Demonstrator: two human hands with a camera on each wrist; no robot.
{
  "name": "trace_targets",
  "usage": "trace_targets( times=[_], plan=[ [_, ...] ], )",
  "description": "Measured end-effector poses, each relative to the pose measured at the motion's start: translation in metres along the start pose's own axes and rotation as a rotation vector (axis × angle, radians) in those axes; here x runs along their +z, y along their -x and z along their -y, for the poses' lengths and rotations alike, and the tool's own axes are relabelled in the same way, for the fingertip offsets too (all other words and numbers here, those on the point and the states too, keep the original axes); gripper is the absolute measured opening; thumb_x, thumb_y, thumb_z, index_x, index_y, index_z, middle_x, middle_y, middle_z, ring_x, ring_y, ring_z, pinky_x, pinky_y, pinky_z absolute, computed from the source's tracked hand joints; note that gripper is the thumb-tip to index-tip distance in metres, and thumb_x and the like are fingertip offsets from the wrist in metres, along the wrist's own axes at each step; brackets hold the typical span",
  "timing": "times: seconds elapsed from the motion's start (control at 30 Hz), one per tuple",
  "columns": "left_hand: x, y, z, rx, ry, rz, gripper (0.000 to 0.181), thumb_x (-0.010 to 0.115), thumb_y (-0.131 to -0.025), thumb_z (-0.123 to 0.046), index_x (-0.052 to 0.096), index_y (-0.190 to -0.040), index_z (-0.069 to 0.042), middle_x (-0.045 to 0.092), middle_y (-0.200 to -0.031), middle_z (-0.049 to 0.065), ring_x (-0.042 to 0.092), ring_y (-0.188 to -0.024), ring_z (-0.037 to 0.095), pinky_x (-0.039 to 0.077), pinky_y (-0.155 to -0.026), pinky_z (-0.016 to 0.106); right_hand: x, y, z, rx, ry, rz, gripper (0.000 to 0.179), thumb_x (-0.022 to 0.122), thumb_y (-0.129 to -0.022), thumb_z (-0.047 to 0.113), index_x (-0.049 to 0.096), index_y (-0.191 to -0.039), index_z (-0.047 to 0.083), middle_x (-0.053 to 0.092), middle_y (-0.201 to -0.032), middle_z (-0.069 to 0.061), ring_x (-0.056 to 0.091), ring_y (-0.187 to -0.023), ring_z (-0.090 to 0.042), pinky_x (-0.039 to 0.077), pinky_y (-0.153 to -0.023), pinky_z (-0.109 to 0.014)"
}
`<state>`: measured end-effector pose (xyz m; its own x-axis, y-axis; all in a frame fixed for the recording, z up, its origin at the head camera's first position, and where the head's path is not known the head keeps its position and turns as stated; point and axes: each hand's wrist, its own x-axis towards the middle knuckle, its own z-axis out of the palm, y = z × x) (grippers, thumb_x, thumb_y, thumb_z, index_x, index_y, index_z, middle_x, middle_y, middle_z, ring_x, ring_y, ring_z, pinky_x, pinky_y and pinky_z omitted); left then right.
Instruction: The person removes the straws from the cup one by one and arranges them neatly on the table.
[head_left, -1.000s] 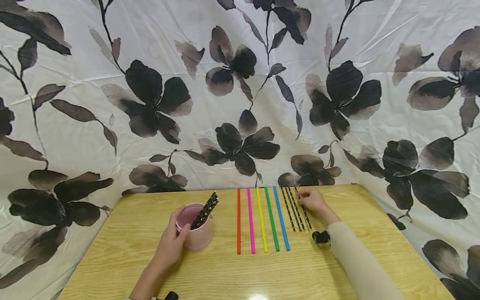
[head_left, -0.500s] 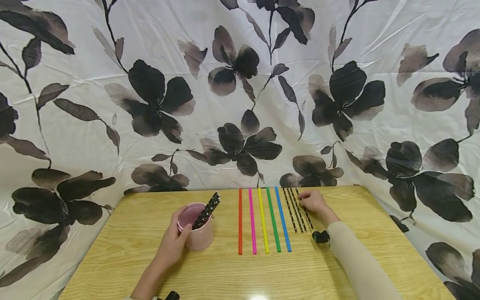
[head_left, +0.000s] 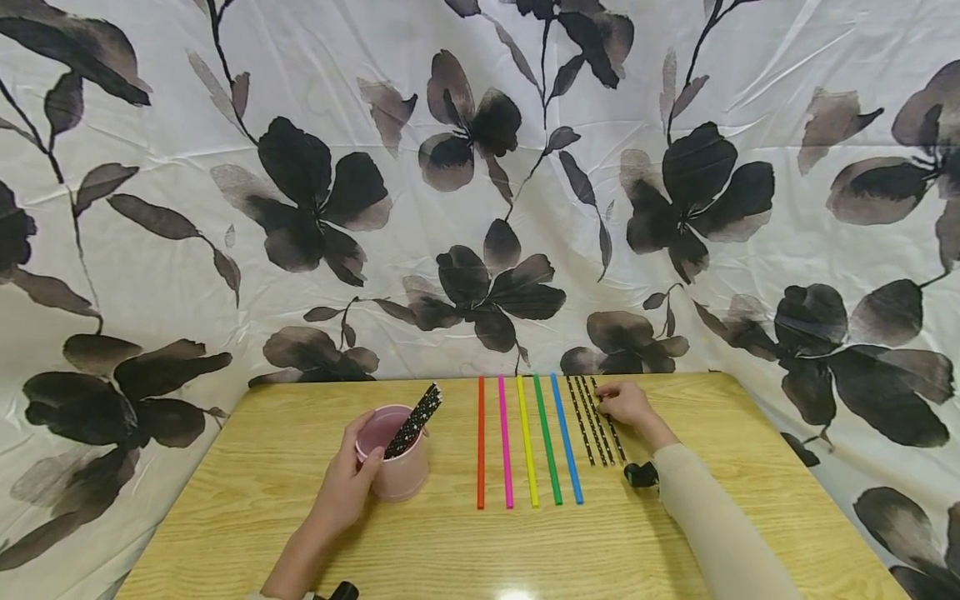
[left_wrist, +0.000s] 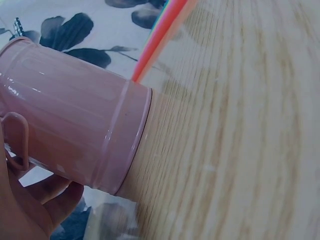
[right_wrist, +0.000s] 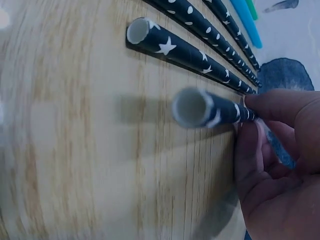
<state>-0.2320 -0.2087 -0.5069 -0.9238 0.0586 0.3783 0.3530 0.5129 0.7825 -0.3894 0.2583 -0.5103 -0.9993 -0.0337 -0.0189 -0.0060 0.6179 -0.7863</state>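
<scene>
My left hand grips a small pink pail by its left side, thumb at the rim. A looped handle shows on the pail in the left wrist view. Leaning out of its mouth is a bundle of black straws with white marks. At the right, my right hand pinches a black straw with white stars near its far end between thumb and fingers. The near end of that straw is raised, with its shadow beneath. Beside it lie several matching black straws in a row.
Red, pink, yellow, green and blue straws lie side by side between pail and black straws. The wooden table ends at a floral cloth backdrop.
Little differs. The straw in my right hand sits slightly nearer the black straws to its left. My left hand keeps its grip on the pail, and the head view has shifted a little.
</scene>
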Motion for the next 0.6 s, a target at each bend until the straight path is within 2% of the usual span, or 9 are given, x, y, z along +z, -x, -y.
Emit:
trace_targets(
  times=[0.1,0.2,0.3,0.43,0.6],
  plan=[
    [-0.0003,-0.0001,0.0002,-0.001,0.004,0.004,0.054,0.049,-0.102,-0.017,0.025,-0.151,-0.017,0.042,-0.144,0.014,0.046,-0.128,0.032,0.038,-0.099,0.053,-0.0006,0.0007,0.0003,-0.015,0.0,0.01,0.036,0.068,-0.081,-0.001,0.065,-0.117,-0.008,0.064,-0.1,-0.018,0.054,-0.084,-0.024,0.046,-0.072,-0.031],
    [-0.0003,-0.0001,0.0015,-0.001,0.003,0.006,0.055,0.048,-0.103,-0.017,0.024,-0.152,-0.018,0.042,-0.145,0.014,0.045,-0.128,0.031,0.037,-0.1,0.051,-0.0014,0.002,0.0016,-0.028,-0.003,0.02,0.036,0.069,-0.082,-0.001,0.065,-0.116,-0.008,0.064,-0.099,-0.018,0.055,-0.084,-0.025,0.046,-0.072,-0.033],
    [0.0003,0.0001,0.0041,0.006,0.012,0.001,0.054,0.049,-0.103,-0.019,0.026,-0.151,-0.02,0.043,-0.144,0.013,0.046,-0.128,0.03,0.039,-0.101,0.035,-0.0017,0.0019,0.0015,-0.023,-0.022,0.036,0.035,0.069,-0.083,-0.001,0.064,-0.117,-0.009,0.064,-0.1,-0.019,0.056,-0.084,-0.023,0.047,-0.07,-0.032],
    [0.0012,0.0004,0.0068,0.023,0.031,-0.01,0.053,0.051,-0.102,-0.022,0.028,-0.15,-0.02,0.046,-0.141,0.012,0.048,-0.126,0.029,0.034,-0.096,0.013,-0.0025,0.0006,-0.0016,-0.014,-0.056,0.059,0.035,0.068,-0.084,-0.001,0.064,-0.118,-0.009,0.064,-0.098,-0.016,0.057,-0.079,-0.019,0.049,-0.064,-0.029],
    [0.0013,0.0001,0.0071,0.024,0.041,-0.012,0.053,0.051,-0.102,-0.022,0.028,-0.15,-0.021,0.046,-0.141,0.012,0.047,-0.126,0.029,0.033,-0.095,0.012,-0.0028,0.0004,-0.0032,-0.006,-0.086,0.072,0.034,0.066,-0.085,-0.001,0.063,-0.118,-0.009,0.064,-0.095,-0.014,0.058,-0.074,-0.017,0.05,-0.062,-0.029]
  ],
)
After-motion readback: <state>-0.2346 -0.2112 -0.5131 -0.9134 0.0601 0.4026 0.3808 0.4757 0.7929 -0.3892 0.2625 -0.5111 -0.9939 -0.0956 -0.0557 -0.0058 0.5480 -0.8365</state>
